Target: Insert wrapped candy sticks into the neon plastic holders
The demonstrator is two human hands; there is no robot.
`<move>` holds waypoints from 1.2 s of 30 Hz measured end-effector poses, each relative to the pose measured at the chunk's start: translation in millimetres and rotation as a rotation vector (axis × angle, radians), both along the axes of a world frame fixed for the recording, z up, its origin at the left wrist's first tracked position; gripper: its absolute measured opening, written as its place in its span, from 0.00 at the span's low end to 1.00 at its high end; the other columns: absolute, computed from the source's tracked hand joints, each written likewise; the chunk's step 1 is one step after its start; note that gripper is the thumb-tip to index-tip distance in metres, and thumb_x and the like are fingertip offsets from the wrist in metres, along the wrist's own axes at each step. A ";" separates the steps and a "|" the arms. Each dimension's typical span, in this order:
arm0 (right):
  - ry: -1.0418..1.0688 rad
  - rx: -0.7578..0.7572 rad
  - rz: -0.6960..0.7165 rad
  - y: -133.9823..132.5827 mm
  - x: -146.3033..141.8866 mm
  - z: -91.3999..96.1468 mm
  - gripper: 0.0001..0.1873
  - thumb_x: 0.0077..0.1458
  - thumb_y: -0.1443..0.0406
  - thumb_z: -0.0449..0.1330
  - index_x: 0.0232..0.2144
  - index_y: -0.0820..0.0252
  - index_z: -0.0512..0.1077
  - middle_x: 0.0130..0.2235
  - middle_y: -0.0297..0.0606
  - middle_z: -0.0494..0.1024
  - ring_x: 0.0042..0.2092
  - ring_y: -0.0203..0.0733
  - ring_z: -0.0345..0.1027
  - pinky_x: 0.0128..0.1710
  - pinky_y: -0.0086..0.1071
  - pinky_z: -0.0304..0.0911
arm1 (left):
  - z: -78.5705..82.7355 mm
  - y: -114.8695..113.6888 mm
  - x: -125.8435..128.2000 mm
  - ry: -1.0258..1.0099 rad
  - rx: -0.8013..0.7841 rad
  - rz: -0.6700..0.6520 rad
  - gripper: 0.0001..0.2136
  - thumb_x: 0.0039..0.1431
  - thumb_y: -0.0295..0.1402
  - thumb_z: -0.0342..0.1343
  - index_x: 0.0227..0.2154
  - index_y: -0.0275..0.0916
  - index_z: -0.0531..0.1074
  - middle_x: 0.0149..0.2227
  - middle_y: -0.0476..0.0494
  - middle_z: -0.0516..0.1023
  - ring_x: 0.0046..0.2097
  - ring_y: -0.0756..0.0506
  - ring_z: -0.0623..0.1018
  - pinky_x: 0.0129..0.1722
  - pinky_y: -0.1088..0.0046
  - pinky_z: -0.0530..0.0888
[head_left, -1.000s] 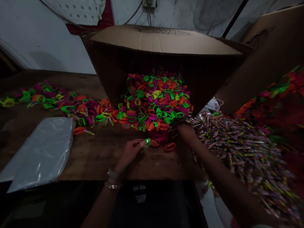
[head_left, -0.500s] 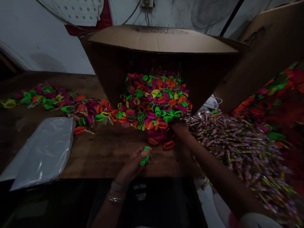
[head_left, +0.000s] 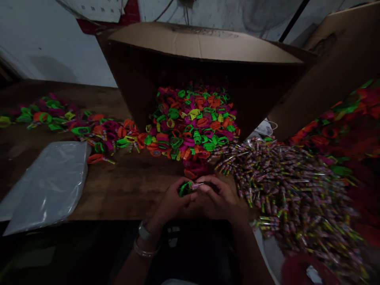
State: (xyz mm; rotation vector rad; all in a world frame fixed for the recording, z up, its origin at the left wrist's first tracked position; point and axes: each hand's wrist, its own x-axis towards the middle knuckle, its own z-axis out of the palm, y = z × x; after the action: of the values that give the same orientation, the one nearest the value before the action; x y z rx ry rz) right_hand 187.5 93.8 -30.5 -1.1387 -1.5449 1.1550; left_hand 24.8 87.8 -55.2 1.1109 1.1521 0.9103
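1. Clock centred on my hands. Green band [head_left: 184, 190] sits at the centre, in my left hand [head_left: 175, 198], pinched between thumb and fingers, its loop tilted; presumably this steadies it.
2. Wrapped stick [head_left: 197, 185] is beside it, pinched by my right hand [head_left: 222, 196] between thumb and forefinger, pointing toward 9 o'clock, probably to align with the band. Cannot tell whether it enters the loop.
3. Carton [head_left: 204, 45] at 12 o'clock, mouth facing me, likely so the heap of coloured bands [head_left: 196, 122] spills within reach.
4. Pile of wrapped sticks [head_left: 285, 174] at 3 o'clock, apparently convenient for the right hand. Plastic bags [head_left: 56, 178] lie flat at 9 o'clock.
5. Pose: forearms rise from 7 and 5 o'clock, wrists angled inward, fingertips meeting above the table [head_left: 118, 190] edge.
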 end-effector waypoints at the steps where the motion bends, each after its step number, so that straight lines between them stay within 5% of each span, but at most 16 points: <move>1: 0.014 -0.006 -0.019 -0.6 -1.5 -4.0 0.07 0.52 0.62 0.59 0.33 0.57 0.75 0.34 0.36 0.80 0.37 0.40 0.75 0.38 0.31 0.69 | -0.4 -0.4 0.2 0.003 -0.002 -0.004 0.13 0.44 0.37 0.61 0.32 0.39 0.68 0.21 0.56 0.66 0.22 0.53 0.65 0.21 0.79 0.63; 8: 0.149 0.060 -0.113 -3.3 -5.3 -13.0 0.05 0.49 0.61 0.63 0.30 0.55 0.76 0.32 0.35 0.79 0.36 0.40 0.75 0.37 0.31 0.70 | 0.0 0.4 -0.3 0.047 0.032 0.029 0.11 0.44 0.35 0.61 0.31 0.38 0.71 0.24 0.53 0.70 0.25 0.52 0.68 0.24 0.77 0.65; 25: -0.003 -0.043 -0.210 -5.4 -5.0 -20.8 0.07 0.48 0.62 0.61 0.30 0.55 0.78 0.34 0.36 0.83 0.37 0.43 0.76 0.39 0.35 0.70 | 2.5 -1.3 -6.7 0.178 0.221 -0.002 0.11 0.50 0.37 0.59 0.37 0.39 0.73 0.36 0.48 0.77 0.39 0.46 0.74 0.40 0.73 0.69; 31: -0.104 0.035 -0.242 -10.4 -15.6 -22.1 0.08 0.51 0.64 0.58 0.31 0.56 0.77 0.34 0.37 0.81 0.38 0.43 0.74 0.39 0.34 0.68 | -5.9 -2.4 -6.3 0.182 0.201 0.060 0.09 0.55 0.39 0.54 0.33 0.39 0.72 0.34 0.47 0.78 0.39 0.45 0.75 0.40 0.72 0.69; 36: -0.143 -0.076 -0.243 -7.8 -15.1 -22.9 0.08 0.50 0.62 0.58 0.29 0.58 0.75 0.31 0.38 0.81 0.35 0.43 0.74 0.35 0.34 0.68 | -15.1 -16.0 -3.2 0.231 0.210 0.031 0.24 0.51 0.33 0.59 0.52 0.41 0.66 0.54 0.40 0.72 0.54 0.41 0.71 0.53 0.65 0.66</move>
State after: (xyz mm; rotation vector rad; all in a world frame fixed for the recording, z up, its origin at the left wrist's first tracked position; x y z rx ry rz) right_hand 172.4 86.0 -53.5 -1.4431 -1.4301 0.9928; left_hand 21.6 71.8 -70.3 1.4006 1.2855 0.9621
